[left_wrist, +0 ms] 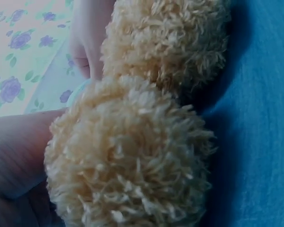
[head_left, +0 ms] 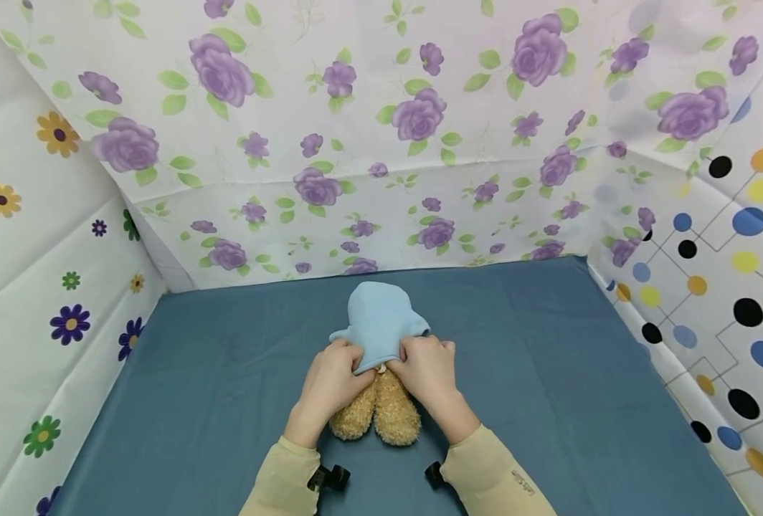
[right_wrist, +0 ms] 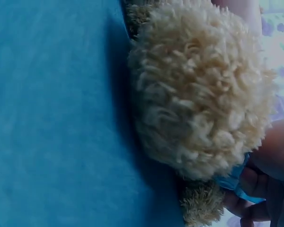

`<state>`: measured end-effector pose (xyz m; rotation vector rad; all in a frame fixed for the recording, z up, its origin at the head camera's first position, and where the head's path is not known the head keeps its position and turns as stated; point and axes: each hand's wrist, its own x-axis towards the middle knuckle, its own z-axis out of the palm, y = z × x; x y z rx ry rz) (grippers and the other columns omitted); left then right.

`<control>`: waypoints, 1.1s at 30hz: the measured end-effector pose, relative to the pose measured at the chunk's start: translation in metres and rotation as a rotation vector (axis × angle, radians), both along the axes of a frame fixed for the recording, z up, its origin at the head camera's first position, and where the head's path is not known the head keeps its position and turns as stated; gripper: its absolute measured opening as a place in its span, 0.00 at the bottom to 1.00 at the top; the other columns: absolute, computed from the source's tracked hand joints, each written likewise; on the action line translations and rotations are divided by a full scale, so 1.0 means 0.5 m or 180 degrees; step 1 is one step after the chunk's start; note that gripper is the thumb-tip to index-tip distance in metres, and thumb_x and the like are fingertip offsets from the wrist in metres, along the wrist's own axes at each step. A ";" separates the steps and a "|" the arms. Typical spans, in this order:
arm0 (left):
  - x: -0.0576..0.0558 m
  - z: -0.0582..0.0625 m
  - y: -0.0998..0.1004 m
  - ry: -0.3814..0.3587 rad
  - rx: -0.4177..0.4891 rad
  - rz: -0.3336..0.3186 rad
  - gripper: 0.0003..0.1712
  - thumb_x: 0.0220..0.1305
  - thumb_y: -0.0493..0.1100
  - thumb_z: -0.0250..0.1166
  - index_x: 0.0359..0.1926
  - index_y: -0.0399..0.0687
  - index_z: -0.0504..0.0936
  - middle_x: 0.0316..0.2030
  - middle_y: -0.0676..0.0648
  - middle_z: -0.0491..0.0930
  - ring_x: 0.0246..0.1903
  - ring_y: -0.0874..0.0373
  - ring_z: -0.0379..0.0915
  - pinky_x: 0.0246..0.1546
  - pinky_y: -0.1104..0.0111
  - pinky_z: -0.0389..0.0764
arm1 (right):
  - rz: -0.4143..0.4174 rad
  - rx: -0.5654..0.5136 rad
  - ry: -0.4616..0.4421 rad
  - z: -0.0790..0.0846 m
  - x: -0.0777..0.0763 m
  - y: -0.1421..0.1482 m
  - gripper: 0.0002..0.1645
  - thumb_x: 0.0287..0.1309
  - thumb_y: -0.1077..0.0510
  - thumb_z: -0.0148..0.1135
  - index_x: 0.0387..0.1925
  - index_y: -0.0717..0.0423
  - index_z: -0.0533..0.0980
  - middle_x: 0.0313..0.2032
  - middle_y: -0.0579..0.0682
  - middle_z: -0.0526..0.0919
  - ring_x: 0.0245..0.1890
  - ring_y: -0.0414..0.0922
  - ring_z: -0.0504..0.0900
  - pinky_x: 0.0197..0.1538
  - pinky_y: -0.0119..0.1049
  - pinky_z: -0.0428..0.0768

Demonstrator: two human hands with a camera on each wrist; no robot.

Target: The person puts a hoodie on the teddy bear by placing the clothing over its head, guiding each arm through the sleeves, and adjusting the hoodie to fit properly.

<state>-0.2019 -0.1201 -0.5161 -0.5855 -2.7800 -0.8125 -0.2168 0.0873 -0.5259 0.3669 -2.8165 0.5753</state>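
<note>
A curly tan plush toy (head_left: 394,410) lies on the blue cloth, its two furry legs toward me. A light blue doll shirt (head_left: 378,315) with short sleeves covers the rest of it. My left hand (head_left: 332,380) grips the shirt's lower hem at the left. At the hem's right side, my right hand (head_left: 428,369) pinches the fabric between thumb and curled fingers. A small white tag shows between the legs at the hem. Close up in the left wrist view are both furry feet (left_wrist: 128,156); one foot (right_wrist: 199,90) fills the middle of the right wrist view.
Blue cloth (head_left: 226,387) covers the table around the toy. A white curtain with purple roses (head_left: 420,115) rises behind it. Flowered cloth (head_left: 65,322) stands at the left and dotted cloth (head_left: 730,287) at the right. Black camera mounts (head_left: 331,478) sit at both wrists.
</note>
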 end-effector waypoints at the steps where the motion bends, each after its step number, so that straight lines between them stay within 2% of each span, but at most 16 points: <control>1: 0.000 0.001 0.000 -0.0035 0.0007 -0.0008 0.33 0.62 0.43 0.79 0.21 0.54 0.58 0.24 0.51 0.57 0.19 0.61 0.48 0.23 0.67 0.55 | 0.0051 -0.0027 -0.0024 0.001 -0.003 0.006 0.34 0.65 0.41 0.76 0.16 0.43 0.63 0.13 0.41 0.61 0.17 0.42 0.62 0.34 0.47 0.62; 4: -0.003 0.004 -0.003 -0.0216 0.0063 -0.0045 0.29 0.64 0.45 0.79 0.23 0.49 0.65 0.26 0.51 0.61 0.21 0.59 0.54 0.26 0.66 0.60 | 0.0283 -0.0282 -0.0316 0.009 -0.011 0.038 0.29 0.62 0.42 0.80 0.18 0.42 0.68 0.16 0.40 0.65 0.17 0.41 0.64 0.31 0.43 0.66; 6: -0.005 0.006 -0.007 -0.0365 0.0139 -0.0051 0.26 0.64 0.45 0.79 0.26 0.46 0.68 0.27 0.50 0.63 0.24 0.58 0.59 0.28 0.64 0.64 | 0.0474 -0.0553 -0.0699 0.019 -0.014 0.061 0.20 0.60 0.44 0.81 0.22 0.41 0.77 0.20 0.37 0.73 0.19 0.40 0.70 0.30 0.40 0.70; 8: -0.007 0.008 -0.011 -0.0492 0.0182 0.0007 0.24 0.64 0.46 0.80 0.27 0.47 0.70 0.28 0.51 0.66 0.26 0.57 0.62 0.29 0.63 0.66 | 0.0664 -0.0799 -0.1098 0.032 -0.013 0.079 0.09 0.61 0.46 0.80 0.31 0.41 0.87 0.28 0.37 0.84 0.24 0.38 0.79 0.31 0.38 0.77; 10: -0.008 0.009 -0.015 -0.0619 0.0222 0.0107 0.24 0.63 0.47 0.81 0.28 0.48 0.71 0.28 0.50 0.68 0.26 0.56 0.64 0.29 0.61 0.68 | 0.0836 -0.0907 -0.1394 0.045 -0.009 0.089 0.08 0.65 0.47 0.77 0.41 0.43 0.92 0.39 0.41 0.91 0.35 0.41 0.87 0.37 0.40 0.83; 12: -0.010 0.009 -0.018 -0.0702 0.0235 0.0211 0.23 0.62 0.47 0.82 0.28 0.50 0.72 0.30 0.50 0.69 0.27 0.56 0.66 0.29 0.61 0.70 | 0.0885 -0.0835 -0.1535 0.058 -0.003 0.090 0.12 0.67 0.45 0.75 0.47 0.42 0.92 0.48 0.42 0.91 0.48 0.45 0.88 0.54 0.51 0.84; 14: -0.011 0.010 -0.020 -0.0764 0.0273 0.0266 0.23 0.61 0.47 0.82 0.29 0.50 0.73 0.31 0.50 0.70 0.27 0.56 0.67 0.28 0.61 0.70 | 0.0880 -0.0668 -0.1544 0.068 0.003 0.086 0.12 0.68 0.43 0.74 0.48 0.40 0.92 0.53 0.43 0.90 0.56 0.48 0.86 0.63 0.61 0.76; 17: -0.012 0.011 -0.020 -0.0796 0.0322 0.0290 0.22 0.61 0.47 0.83 0.29 0.50 0.74 0.32 0.49 0.71 0.27 0.55 0.67 0.29 0.60 0.71 | 0.0751 -0.0416 -0.1508 0.077 0.011 0.076 0.09 0.69 0.42 0.73 0.43 0.36 0.93 0.57 0.41 0.88 0.59 0.49 0.84 0.63 0.74 0.64; 19: -0.012 0.012 -0.020 -0.0819 0.0331 0.0297 0.22 0.61 0.47 0.83 0.29 0.50 0.75 0.32 0.49 0.72 0.28 0.55 0.68 0.30 0.60 0.72 | 0.0686 -0.0281 -0.1458 0.076 0.015 0.070 0.09 0.70 0.42 0.72 0.37 0.35 0.93 0.56 0.40 0.88 0.57 0.49 0.84 0.60 0.69 0.67; 22: -0.011 0.012 -0.020 -0.0854 0.0298 0.0311 0.21 0.60 0.47 0.83 0.30 0.50 0.76 0.34 0.49 0.73 0.29 0.55 0.69 0.31 0.60 0.73 | 0.0585 -0.0103 -0.1384 0.072 0.021 0.060 0.17 0.72 0.42 0.70 0.25 0.35 0.91 0.54 0.40 0.88 0.55 0.51 0.83 0.56 0.67 0.68; 25: -0.010 0.011 -0.019 -0.0877 0.0284 0.0329 0.21 0.60 0.48 0.84 0.30 0.50 0.76 0.34 0.49 0.73 0.29 0.55 0.70 0.31 0.59 0.74 | 0.0523 0.0030 -0.1321 0.068 0.028 0.050 0.25 0.73 0.43 0.68 0.17 0.35 0.86 0.51 0.40 0.87 0.50 0.51 0.81 0.52 0.64 0.69; 30: -0.008 0.010 -0.023 -0.0844 0.0342 0.0267 0.21 0.59 0.48 0.84 0.30 0.50 0.77 0.34 0.50 0.73 0.29 0.56 0.70 0.31 0.60 0.74 | 0.0550 0.0098 -0.1305 0.063 0.031 0.043 0.29 0.74 0.43 0.67 0.13 0.39 0.84 0.46 0.39 0.85 0.44 0.47 0.81 0.49 0.62 0.73; 33: -0.009 0.010 -0.030 -0.0840 0.0440 0.0176 0.20 0.60 0.50 0.83 0.30 0.50 0.78 0.33 0.50 0.74 0.29 0.57 0.69 0.31 0.61 0.74 | 0.0618 -0.0004 -0.1341 0.066 0.027 0.047 0.29 0.75 0.45 0.67 0.13 0.41 0.84 0.46 0.39 0.85 0.44 0.45 0.82 0.49 0.62 0.75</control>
